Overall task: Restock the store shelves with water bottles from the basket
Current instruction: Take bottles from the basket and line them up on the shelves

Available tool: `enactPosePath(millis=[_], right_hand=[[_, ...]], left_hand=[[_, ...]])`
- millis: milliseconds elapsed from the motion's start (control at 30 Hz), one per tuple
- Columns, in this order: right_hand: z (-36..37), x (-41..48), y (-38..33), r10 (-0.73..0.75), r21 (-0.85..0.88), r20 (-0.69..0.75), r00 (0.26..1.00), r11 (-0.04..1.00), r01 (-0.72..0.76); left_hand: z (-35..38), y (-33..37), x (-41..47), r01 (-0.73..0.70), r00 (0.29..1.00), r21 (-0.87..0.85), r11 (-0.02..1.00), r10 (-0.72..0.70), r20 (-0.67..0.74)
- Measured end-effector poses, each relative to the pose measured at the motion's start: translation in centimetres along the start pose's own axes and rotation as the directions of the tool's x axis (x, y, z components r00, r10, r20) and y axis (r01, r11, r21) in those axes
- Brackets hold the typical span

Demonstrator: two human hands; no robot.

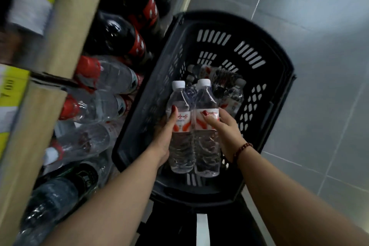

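The left grip (164, 136) wraps the left bottle (181, 152), the right grip (226, 132) the right bottle (206, 154), at the labels; full, thin-walled, probably slick; a mid-body hold suits.

Grey tiled floor (323, 78), softly lit.

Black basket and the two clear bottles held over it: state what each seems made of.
Black slotted basket: likely moulded hard plastic, dull sheen; even slots and rounded rim suggest it. Left clear bottle and right clear bottle: thin transparent plastic, glossy, ribbed lower body, see-through. White caps: probably opaque plastic. Labels: printed film or paper, unclear.
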State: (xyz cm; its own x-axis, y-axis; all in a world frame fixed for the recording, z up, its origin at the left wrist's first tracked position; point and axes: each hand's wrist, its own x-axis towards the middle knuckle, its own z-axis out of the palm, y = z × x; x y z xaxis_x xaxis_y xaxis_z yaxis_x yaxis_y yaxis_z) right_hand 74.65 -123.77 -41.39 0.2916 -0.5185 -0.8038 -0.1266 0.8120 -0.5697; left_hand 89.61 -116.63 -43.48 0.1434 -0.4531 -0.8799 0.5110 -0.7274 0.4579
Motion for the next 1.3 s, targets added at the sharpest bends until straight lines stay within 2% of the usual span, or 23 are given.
enactPosePath(millis=[233,333,500,633,767,867,967,1067,1200,1300], right_hand=[[2.5,-12.0,-7.8,-0.053,-0.102,-0.04,0.998,0.994,0.048],[4.1,-17.8,-10.8,-0.064,-0.102,-0.063,0.996,0.993,0.058],[5.8,-24.9,-13.7,-0.104,-0.145,-0.003,0.995,0.984,0.102],[5.5,-28.6,-15.0,-0.131,-0.131,0.047,0.99,0.982,0.137],[4.6,-31.3,-16.5,-0.182,-0.15,0.116,0.977,0.969,0.198],[3.5,-32.9,-17.2,-0.204,-0.209,0.197,0.959,0.947,0.244],[2.7,-34.6,-17.2,-0.21,-0.273,0.301,0.93,0.916,0.295],[2.3,-36.4,-16.8,-0.205,-0.314,0.389,0.898,0.887,0.338],[2.7,-38.1,-15.4,-0.143,-0.395,0.491,0.859,0.842,0.367],[4.0,-39.6,-14.1,-0.059,-0.457,0.56,0.826,0.81,0.367]], left_hand=[[2.6,7.0,-14.2,-0.17,0.985,0.225,0.96,0.169,0.024],[3.2,9.5,-21.0,-0.281,0.959,0.21,0.937,0.282,0.027],[3.4,10.8,-29.0,-0.322,0.946,0.141,0.936,0.322,0.028],[3.7,10.2,-33.2,-0.387,0.907,0.149,0.91,0.405,-0.118],[5.0,8.5,-37.2,-0.437,0.821,0.216,0.873,0.485,-0.3],[6.5,6.6,-40.2,-0.485,0.769,0.163,0.859,0.508,-0.388],[8.1,4.7,-42.8,-0.514,0.724,0.076,0.854,0.48,-0.496],[9.0,2.5,-45.2,-0.551,0.631,0.021,0.834,0.433,-0.643],[8.6,-0.9,-48.7,-0.567,0.605,-0.071,0.821,0.356,-0.712],[7.8,-3.6,-51.2,-0.582,0.547,-0.09,0.808,0.307,-0.778]])
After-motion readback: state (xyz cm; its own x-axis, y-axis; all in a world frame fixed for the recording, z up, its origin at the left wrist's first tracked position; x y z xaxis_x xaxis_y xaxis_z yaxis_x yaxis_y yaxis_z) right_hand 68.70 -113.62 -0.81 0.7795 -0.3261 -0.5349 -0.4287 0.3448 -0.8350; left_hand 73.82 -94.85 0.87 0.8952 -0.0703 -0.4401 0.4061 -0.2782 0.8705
